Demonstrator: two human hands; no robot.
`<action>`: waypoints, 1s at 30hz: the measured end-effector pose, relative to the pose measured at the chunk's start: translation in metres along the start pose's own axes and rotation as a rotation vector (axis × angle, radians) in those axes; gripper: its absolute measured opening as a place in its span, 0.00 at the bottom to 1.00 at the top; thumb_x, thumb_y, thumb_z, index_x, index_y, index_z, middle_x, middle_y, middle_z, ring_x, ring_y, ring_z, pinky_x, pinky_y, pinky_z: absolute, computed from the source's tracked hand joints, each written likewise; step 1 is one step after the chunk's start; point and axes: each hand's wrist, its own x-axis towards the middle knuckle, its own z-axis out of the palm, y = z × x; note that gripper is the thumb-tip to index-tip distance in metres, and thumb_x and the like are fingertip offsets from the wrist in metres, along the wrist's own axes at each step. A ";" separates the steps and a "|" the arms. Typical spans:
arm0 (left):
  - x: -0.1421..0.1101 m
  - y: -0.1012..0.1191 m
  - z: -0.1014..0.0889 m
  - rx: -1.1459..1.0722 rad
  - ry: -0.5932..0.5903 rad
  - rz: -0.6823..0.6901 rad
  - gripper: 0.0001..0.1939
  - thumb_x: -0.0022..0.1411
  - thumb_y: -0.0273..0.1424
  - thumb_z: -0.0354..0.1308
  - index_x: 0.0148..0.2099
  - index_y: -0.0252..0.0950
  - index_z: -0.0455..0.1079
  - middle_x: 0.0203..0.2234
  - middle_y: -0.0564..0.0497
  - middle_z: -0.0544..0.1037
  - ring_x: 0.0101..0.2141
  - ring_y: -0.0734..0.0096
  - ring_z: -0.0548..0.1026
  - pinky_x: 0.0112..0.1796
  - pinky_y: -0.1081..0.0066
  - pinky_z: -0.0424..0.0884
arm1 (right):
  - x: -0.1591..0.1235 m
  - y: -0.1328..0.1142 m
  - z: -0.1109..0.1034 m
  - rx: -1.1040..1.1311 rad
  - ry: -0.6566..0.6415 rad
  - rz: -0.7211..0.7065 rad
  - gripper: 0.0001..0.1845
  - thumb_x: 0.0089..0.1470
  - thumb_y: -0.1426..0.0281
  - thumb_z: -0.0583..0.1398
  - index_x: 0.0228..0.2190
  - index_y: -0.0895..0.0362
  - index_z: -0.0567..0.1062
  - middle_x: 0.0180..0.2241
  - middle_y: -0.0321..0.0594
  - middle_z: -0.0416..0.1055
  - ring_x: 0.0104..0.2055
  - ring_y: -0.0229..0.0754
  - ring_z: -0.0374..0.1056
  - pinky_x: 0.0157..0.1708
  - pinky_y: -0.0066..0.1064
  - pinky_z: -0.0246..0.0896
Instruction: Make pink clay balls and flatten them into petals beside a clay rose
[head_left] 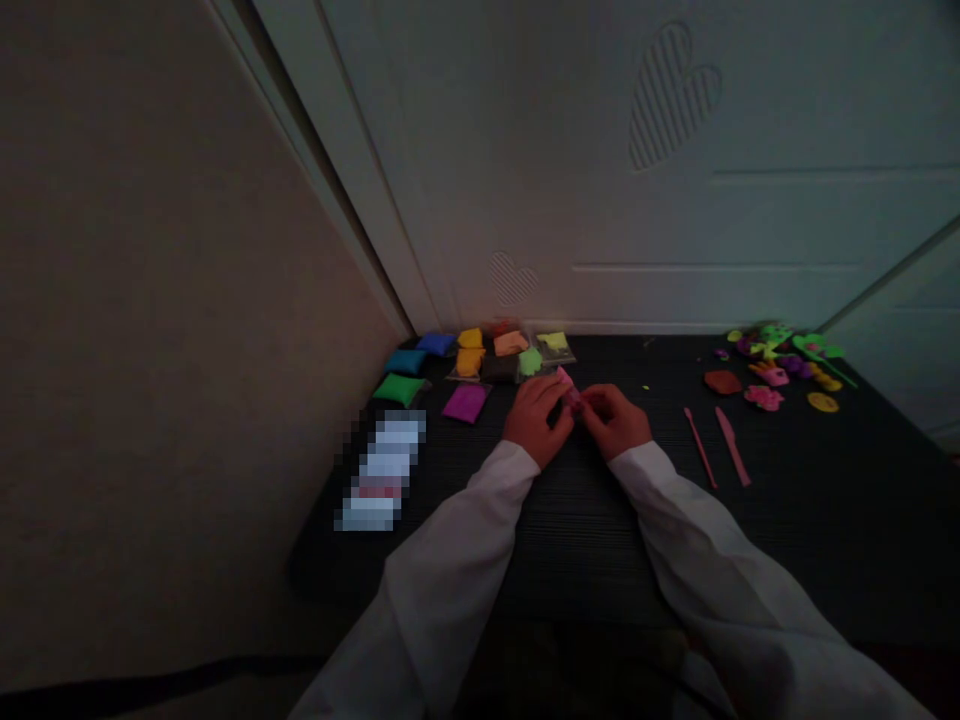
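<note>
Head view: hands sat at the centre of the clock, with twelve at a pale panel (450, 150) bearing ribbed, raised hearts.
Pink packet (565, 378): it lay between the two hands, soft-looking and seemingly in clear film; whether it had been opened could not be told.
Left hand (534, 412): its fingers were bent over the packet's side, grasping it.
Right hand (616, 418): its fingers pinched the packet's near end.
Progress, as judged: several pieces looked already shaped, while the packet being handled had no visible shaping and many others looked full.
Shaped pieces: between two and three o'clock lay a ruffled pink flower (763, 397), a smooth dark red disc (722, 382), a flat yellow disc (823, 402) and a green flower with a thin stem (817, 347), amid a crowded, hard-to-separate cluster.
Coloured packets: plump, shiny pillows spread from nine to eleven o'clock, among them a purple packet (466, 402), a green packet (400, 388) and a blue packet (436, 344).
Pink tools: a slim stick (701, 448) and a broader-bladed knife (733, 447) lay untouched towards four o'clock.
Bright rectangle (384, 470): pixelated, at eight o'clock.
Table (585, 560): dark, with a fine-lined grain.
</note>
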 end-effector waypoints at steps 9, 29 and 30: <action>0.000 0.000 0.001 -0.038 0.010 0.036 0.12 0.58 0.30 0.47 0.43 0.32 0.62 0.41 0.47 0.68 0.45 0.66 0.64 0.45 0.58 0.60 | 0.001 -0.005 -0.003 -0.032 -0.015 -0.030 0.11 0.53 0.66 0.51 0.36 0.60 0.67 0.34 0.38 0.66 0.32 0.35 0.64 0.32 0.33 0.62; 0.000 -0.004 -0.001 0.063 -0.147 0.024 0.29 0.47 0.26 0.54 0.53 0.37 0.53 0.51 0.47 0.60 0.53 0.61 0.52 0.52 0.59 0.51 | 0.003 0.003 -0.001 0.200 0.006 0.126 0.12 0.53 0.67 0.52 0.37 0.60 0.66 0.33 0.38 0.66 0.29 0.33 0.64 0.27 0.30 0.63; 0.000 -0.005 -0.001 0.069 -0.149 0.025 0.28 0.48 0.26 0.54 0.53 0.37 0.54 0.50 0.48 0.61 0.53 0.61 0.53 0.52 0.59 0.51 | 0.003 0.003 -0.001 0.218 -0.002 0.131 0.12 0.53 0.67 0.52 0.37 0.60 0.66 0.33 0.38 0.66 0.29 0.33 0.64 0.27 0.29 0.63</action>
